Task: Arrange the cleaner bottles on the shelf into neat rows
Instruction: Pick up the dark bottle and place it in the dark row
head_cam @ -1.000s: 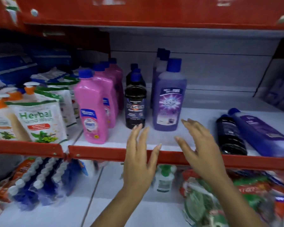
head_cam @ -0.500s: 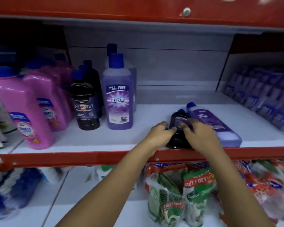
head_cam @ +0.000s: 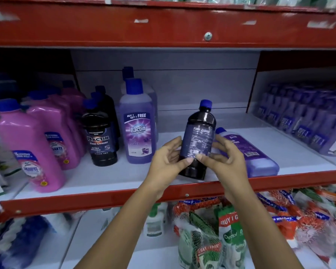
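I have the dark bottle (head_cam: 199, 140) near the centre of the frame, its long axis nearly upright with the blue cap at the top, leaning slightly to the right, and its back label facing me. Its base sits low over the front of the white shelf (head_cam: 109, 179); I cannot tell whether it touches the board. Half a second ago this bottle lay flat on the shelf with its cap pointing to the back wall, next to the purple bottle (head_cam: 248, 152); now it stands up between my hands, while the purple one lies where it was, just right of centre, cap toward the back. My left hand (head_cam: 168, 162) curls around the bottle's lower left side, thumb pressed across the front near the base. My right hand (head_cam: 226, 160) wraps the lower right side, thumb on the label's bottom edge, fingers partly spread behind it. Both hands are closed onto the bottle. At left of centre stand a black Bactin bottle (head_cam: 101, 140) and a tall purple Bactin bottle (head_cam: 137, 131), upright in rows, with pink bottles (head_cam: 27, 152) at the left edge.
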`<move>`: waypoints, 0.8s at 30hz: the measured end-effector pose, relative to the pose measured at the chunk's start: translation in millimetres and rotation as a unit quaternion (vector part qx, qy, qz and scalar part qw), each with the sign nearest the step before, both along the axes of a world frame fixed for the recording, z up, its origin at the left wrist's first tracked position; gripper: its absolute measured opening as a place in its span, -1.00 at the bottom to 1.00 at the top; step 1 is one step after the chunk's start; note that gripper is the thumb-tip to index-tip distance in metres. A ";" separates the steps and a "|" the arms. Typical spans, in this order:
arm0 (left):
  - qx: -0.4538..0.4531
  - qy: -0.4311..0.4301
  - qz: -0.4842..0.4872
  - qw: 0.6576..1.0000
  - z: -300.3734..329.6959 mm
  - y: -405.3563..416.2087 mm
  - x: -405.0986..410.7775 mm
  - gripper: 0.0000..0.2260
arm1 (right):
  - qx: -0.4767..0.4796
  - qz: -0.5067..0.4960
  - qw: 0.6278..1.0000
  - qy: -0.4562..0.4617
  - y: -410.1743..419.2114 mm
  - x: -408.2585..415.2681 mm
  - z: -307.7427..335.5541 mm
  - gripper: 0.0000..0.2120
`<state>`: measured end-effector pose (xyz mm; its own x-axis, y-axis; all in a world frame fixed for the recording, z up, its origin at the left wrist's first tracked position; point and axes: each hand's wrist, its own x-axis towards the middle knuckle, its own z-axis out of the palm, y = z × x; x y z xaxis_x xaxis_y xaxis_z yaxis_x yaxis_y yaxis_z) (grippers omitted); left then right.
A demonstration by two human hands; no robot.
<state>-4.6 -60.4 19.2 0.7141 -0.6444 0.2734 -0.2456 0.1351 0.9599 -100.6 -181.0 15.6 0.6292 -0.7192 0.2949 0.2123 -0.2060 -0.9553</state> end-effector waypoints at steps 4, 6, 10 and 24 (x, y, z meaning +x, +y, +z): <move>-0.071 -0.005 0.057 0.996 -0.8 42.2 10.8 -0.63 | -0.038 0.045 0.998 -0.025 38.5 17.3 1.0 -0.37; -0.092 -0.006 0.096 0.991 -5.5 63.0 18.4 -0.70 | -0.064 0.071 0.995 -0.029 60.1 29.6 0.4 -0.40; -0.104 -0.032 0.179 0.978 -14.5 114.6 41.6 -0.72 | -0.077 0.116 0.989 -0.040 109.1 69.5 -5.2 -0.37; -0.042 -0.154 0.263 0.952 -30.3 181.2 90.0 -0.82 | -0.164 0.117 0.979 -0.043 166.6 135.0 -24.2 -0.31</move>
